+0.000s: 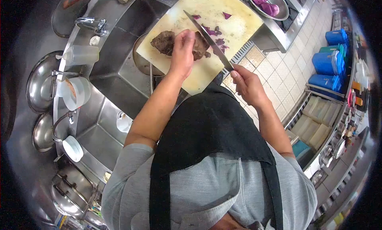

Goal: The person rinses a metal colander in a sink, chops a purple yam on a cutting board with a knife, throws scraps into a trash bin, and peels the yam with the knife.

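My left hand (pixel 183 53) is closed over a large, rough, dark brown lump (pixel 162 43) that looks like a yam, pressing it on the yellowish cutting board (pixel 203 76). In my right hand (pixel 248 86) is the handle of a long kitchen knife (pixel 213 43). Its blade slants across the board, just right of the lump's cut-looking end. Whether the edge touches the lump, I cannot tell. Dark purple scraps (pixel 219 43) lie beyond the blade, and one more purple piece (pixel 227 15) rests near the board's far side.
The board bridges a steel sink (pixel 131 67), where a round pan (pixel 144 57) shows beneath it. A metal bowl (pixel 274 11) with purple chunks stands at upper right. Faucets (pixel 90 22) and plastic containers (pixel 81 55) line the left. Blue bins (pixel 328 63) stand beyond the tiled floor.
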`<state>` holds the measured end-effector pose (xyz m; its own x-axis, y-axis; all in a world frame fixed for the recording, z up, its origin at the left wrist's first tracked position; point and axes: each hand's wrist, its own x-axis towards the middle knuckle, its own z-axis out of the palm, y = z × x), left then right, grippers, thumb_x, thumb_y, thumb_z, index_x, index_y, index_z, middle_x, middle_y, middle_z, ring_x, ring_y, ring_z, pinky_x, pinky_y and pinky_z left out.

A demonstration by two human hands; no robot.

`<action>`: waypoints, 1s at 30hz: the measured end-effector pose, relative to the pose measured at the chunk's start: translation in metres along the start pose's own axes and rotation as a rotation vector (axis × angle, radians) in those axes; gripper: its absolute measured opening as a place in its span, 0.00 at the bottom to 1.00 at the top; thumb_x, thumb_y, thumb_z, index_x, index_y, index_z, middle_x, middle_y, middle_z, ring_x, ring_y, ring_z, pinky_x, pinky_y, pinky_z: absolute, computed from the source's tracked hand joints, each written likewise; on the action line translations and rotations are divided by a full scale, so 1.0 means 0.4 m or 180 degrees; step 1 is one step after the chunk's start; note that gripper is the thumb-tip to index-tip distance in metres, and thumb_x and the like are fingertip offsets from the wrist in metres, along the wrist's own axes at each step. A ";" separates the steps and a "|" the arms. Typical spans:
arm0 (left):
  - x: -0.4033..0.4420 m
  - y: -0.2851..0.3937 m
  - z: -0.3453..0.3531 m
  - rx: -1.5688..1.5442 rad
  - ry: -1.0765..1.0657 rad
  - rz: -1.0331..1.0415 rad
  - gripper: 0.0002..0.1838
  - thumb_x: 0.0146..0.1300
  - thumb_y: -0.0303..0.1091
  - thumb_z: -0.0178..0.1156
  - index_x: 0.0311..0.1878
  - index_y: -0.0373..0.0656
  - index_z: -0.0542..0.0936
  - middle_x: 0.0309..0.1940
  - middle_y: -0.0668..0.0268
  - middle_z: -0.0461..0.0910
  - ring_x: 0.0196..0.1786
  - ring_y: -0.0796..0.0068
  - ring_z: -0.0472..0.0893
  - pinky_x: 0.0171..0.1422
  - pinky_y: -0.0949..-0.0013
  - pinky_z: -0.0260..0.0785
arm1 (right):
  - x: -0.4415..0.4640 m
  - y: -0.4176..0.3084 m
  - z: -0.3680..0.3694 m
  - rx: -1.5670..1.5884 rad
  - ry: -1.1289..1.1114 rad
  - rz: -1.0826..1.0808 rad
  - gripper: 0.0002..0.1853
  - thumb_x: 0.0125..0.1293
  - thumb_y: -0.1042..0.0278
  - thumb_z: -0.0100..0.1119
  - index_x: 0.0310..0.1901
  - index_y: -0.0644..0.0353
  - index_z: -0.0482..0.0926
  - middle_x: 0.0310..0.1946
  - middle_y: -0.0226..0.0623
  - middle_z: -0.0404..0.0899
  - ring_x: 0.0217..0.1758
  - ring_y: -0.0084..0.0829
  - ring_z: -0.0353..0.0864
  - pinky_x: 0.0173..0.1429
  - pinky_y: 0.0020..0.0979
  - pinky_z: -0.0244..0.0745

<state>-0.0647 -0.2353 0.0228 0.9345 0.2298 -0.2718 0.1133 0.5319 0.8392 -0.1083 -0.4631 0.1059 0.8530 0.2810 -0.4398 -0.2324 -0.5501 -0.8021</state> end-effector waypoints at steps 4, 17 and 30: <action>-0.005 0.039 0.020 0.2500 0.0085 0.0704 0.33 0.69 0.53 0.61 0.59 0.31 0.69 0.54 0.50 0.72 0.54 0.60 0.76 0.63 0.59 0.67 | -0.001 0.014 0.011 -0.0316 0.0019 -0.0141 0.18 0.75 0.63 0.53 0.63 0.56 0.75 0.51 0.54 0.82 0.55 0.50 0.82 0.60 0.40 0.74; 0.055 0.095 0.040 0.3557 0.0099 0.0933 0.29 0.67 0.57 0.60 0.47 0.33 0.77 0.44 0.49 0.80 0.49 0.51 0.80 0.57 0.55 0.70 | 0.072 0.012 0.036 -0.0800 0.0389 -0.0910 0.24 0.76 0.64 0.51 0.72 0.52 0.67 0.36 0.47 0.81 0.36 0.36 0.78 0.50 0.36 0.75; 0.154 0.126 -0.023 0.3534 -0.0362 0.0492 0.28 0.59 0.46 0.69 0.57 0.36 0.78 0.52 0.53 0.82 0.57 0.57 0.80 0.63 0.60 0.70 | 0.061 -0.038 -0.005 -0.0613 0.0077 -0.0504 0.25 0.76 0.63 0.49 0.73 0.48 0.65 0.46 0.57 0.81 0.49 0.53 0.82 0.55 0.43 0.76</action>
<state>-0.0044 -0.1869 0.0438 0.9835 0.1245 -0.1316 0.1779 -0.5286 0.8300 -0.0829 -0.4492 0.1081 0.8832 0.3579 -0.3032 -0.0036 -0.6412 -0.7673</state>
